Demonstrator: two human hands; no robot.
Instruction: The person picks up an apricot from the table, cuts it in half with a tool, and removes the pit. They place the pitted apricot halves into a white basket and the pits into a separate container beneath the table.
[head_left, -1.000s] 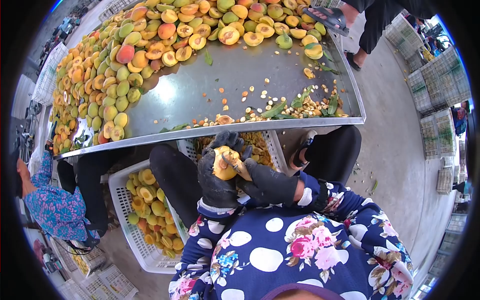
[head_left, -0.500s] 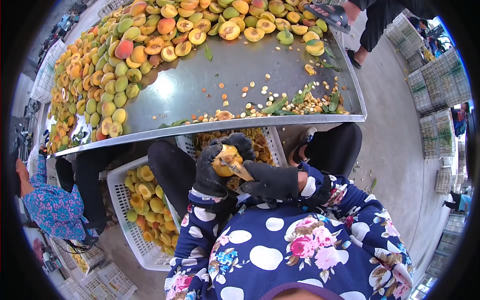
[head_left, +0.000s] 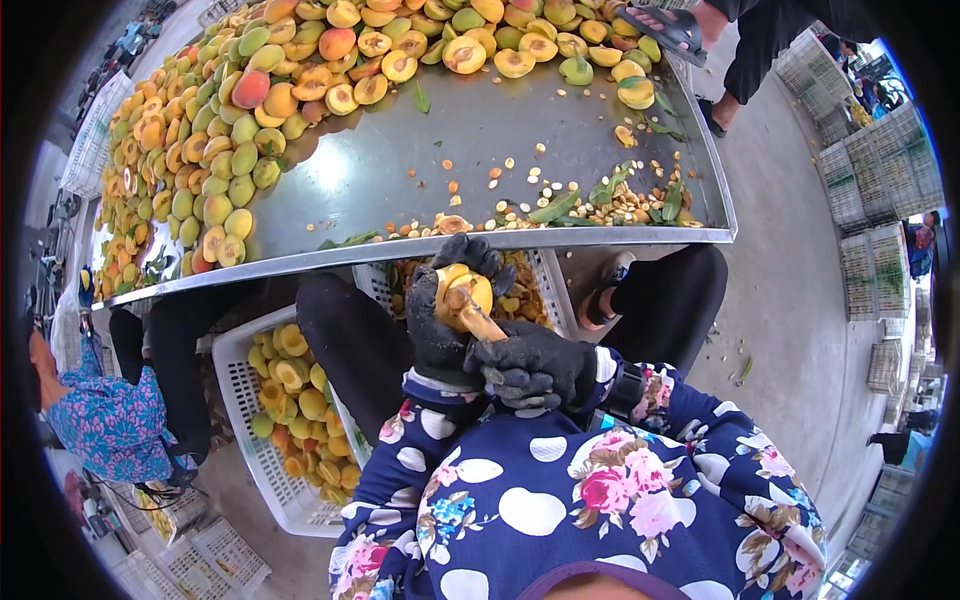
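Change: since the earlier frame, the right hand (head_left: 535,370) has turned so its folded fingers show, and the left hand (head_left: 432,325) has shifted slightly towards the table (head_left: 400,190).
Left hand: dark-gloved, its fingers curled around the fruit (head_left: 477,289), some showing beyond its far side.
Right hand: dark-gloved, its fingers folded close together round the tan tool (head_left: 484,322).
Fruit: orange-yellow and cut open, held just off the table's near edge, with the tool touching its opened face.
Tool tip: details too small to tell.
Table: metal, with a raised rim; the fruit heap (head_left: 215,150) covers its left side and runs along the far edge.
Near right corner: loose pits (head_left: 620,207) and green leaves (head_left: 556,207) lie beside it, more pits scattered leftward along the near edge.
Near edge: a single opened fruit piece (head_left: 452,225) rests close to its middle.
Far right corner: a sandalled foot (head_left: 668,30) shows there; contact cannot be told.
Left basket (head_left: 243,415): white, on the floor, holding fruit halves.
Middle basket (head_left: 556,290): white, between the knees, partly hidden by the hands, holding darker orange pieces.
Co-worker (head_left: 110,420): at the left, in a patterned top.
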